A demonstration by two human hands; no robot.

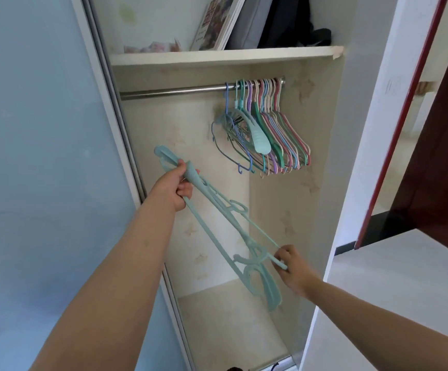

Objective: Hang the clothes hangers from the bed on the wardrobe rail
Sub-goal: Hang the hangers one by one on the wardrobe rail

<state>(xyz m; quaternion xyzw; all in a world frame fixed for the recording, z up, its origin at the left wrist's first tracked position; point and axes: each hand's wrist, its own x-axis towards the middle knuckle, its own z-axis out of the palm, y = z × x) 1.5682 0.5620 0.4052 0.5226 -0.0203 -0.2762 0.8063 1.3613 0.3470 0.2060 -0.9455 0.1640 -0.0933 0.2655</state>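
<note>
The left hand [177,187] gripped the teal hangers [217,210] by one end. The right hand [288,266] pinched a bar, likely to separate one for the rail [174,91].

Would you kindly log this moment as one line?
left hand: grips teal hangers | right hand: pinches their lower end | rail: hangers bunched right | held ones: unhung

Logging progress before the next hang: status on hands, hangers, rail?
Left hand grips teal hangers near one end; right hand pinches the other end. Not yet on rail. Rail's left stretch bare; coloured hangers bunched right.
</note>
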